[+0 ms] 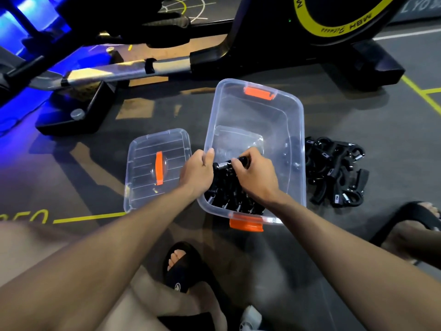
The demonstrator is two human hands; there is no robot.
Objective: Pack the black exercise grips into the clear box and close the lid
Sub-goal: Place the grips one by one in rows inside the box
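The clear box (pixel 292 130) sits open on the gym floor (pixel 358 247) in front of the person, orange latch (pixel 246 225) at the near end and a second one at the far end. Its near third is already lined w/ black exercise grips (pixel 229 199) stood on edge, springs up; the far part looks bare. The right hand (pixel 256 177) pinches one grip (pixel 235 162) by its handle, thumb and fingers curled round it, and holds it just above the front of the packed row. The left hand (pixel 196 173) rests on the box's left rim, thumb hooked over the wall — steadying it, fingers otherwise loose. More grips lie in a loose pile (pixel 334 173) on the floor just right of the box, so the job is prob. under halfway. The lid (pixel 156 168), orange handle up, lies flat just left of the box, touching or nearly so. To do this step well: seat the held grip upright against the last one in the row, same orientation, so springs don't tangle and the row stays tight; keep the left hand bracing the wall so the light box doesn't slide. Judging by the pile, neat rows matter — anything poking above the rim would likely stop the lid from latching. An exercise bike (pixel 334 32) stands behind.
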